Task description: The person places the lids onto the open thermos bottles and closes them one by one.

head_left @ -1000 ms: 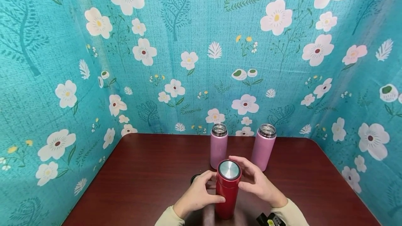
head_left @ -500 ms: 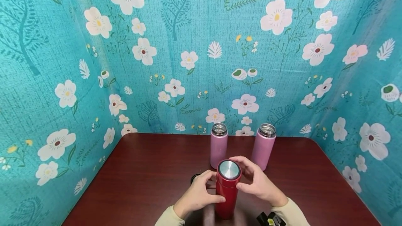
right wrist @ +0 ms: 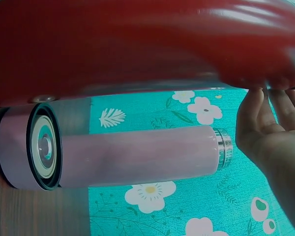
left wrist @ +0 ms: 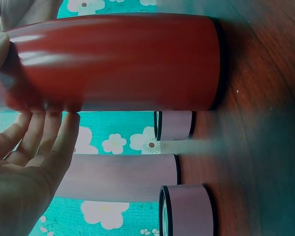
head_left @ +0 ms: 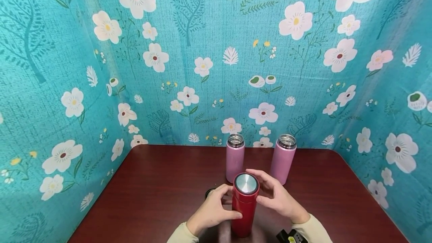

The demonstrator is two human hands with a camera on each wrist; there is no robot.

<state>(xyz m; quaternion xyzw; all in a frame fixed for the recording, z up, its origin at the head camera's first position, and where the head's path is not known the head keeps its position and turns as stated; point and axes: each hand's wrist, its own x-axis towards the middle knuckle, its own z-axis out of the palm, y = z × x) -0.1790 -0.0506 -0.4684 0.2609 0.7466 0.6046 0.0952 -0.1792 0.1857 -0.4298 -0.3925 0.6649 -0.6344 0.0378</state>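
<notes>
red bottle (head_left: 244,207) stands between half-curled fingers (left wrist: 65,137): left hand (head_left: 213,208) grips its side, right hand (head_left: 279,200) its top.

Both hands (head_left: 213,207) (head_left: 278,198) facing inward, fingers (left wrist: 65,135) curved

Red bottle (head_left: 246,206), upright, seemingly capped

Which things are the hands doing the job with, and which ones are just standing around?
In the job now:
red bottle, upright, lid on
left hand, holding its side
right hand, at its top end

Seemingly just standing about, untouched:
left pink bottle, open
right pink bottle, open
one pink cap
another pink cap
</notes>
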